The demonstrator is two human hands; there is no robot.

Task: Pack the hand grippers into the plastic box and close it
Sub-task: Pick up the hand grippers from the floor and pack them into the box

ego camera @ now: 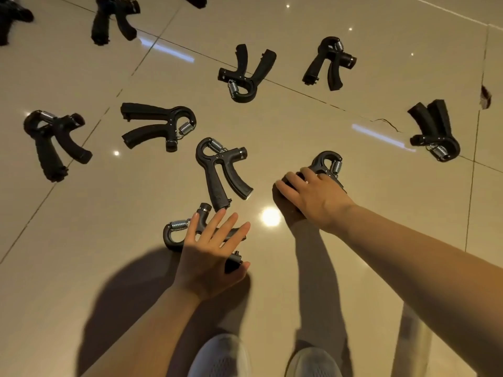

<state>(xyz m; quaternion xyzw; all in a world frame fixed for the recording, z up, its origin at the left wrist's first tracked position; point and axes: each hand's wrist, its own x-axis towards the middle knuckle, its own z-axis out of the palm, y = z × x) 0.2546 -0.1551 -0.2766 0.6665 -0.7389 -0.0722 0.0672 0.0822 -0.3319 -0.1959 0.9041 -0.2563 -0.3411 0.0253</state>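
Observation:
Several black hand grippers with steel springs lie scattered on a glossy beige tiled floor. My left hand (206, 257) lies with fingers spread over the nearest hand gripper (174, 232), thumb beside its lower handle, not closed on it. My right hand (313, 197) curls down over the handles of another hand gripper (326, 163), whose spring end sticks out beyond the fingers. A third hand gripper (220, 172) lies between the two hands, just beyond my left fingertips. No plastic box is in view.
More hand grippers lie farther out, at the left (54, 142), centre left (160, 126), centre back (245, 74), back right (329, 62), far right (435, 131) and top left (114, 17). My two grey shoes (220, 357) are at the bottom. A crack (386, 122) runs across a tile.

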